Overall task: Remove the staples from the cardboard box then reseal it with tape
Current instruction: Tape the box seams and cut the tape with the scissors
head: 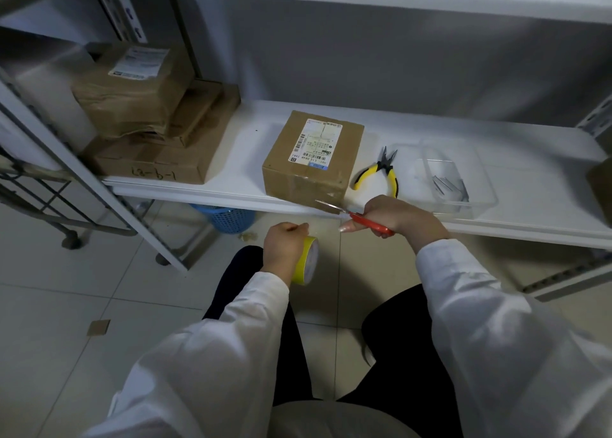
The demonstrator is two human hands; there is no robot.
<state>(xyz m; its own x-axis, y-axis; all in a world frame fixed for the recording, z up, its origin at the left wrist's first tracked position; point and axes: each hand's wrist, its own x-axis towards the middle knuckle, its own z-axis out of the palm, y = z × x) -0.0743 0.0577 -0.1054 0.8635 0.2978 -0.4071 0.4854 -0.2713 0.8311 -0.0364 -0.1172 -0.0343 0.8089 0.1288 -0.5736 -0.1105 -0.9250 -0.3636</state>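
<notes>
Left hand (283, 245) grips the yellow tape roll (309, 262); right hand (394, 215) grips red-handled scissors (361, 220), just before the shelf's (248, 159) front edge. Advised: pull taut, cut square, then seal the cardboard box (311, 159).

A brown box (311, 159), yellow pliers (381, 172), a clear tray (463, 202) and a pile of boxes (149, 162) are set on the white shelf (245, 146).

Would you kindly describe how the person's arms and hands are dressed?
The left sleeve and right sleeve are long, loose and white, ending at the wrists. The left hand and right hand are bare: no gloves, rings or watch visible.
</notes>
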